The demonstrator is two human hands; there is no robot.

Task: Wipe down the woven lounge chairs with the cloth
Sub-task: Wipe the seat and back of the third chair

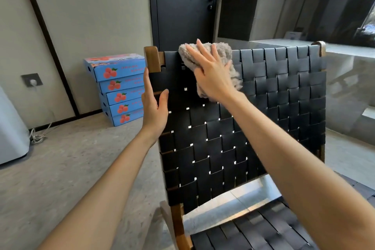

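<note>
A lounge chair (274,95) with a black woven backrest and a brown wooden frame stands in front of me, its woven seat at the bottom right. My right hand (211,75) presses a grey fluffy cloth (223,50) flat against the upper left part of the backrest, fingers straight and spread. My left hand (154,105) rests on the left edge of the backrest just below the wooden corner post, fingers straight, thumb on the front weave.
A stack of blue fruit boxes (119,89) stands on the floor by the wall, left of the chair. A dark door (182,6) is behind the chair. A white appliance (10,128) with a cable sits at far left. Glass panels rise at the right.
</note>
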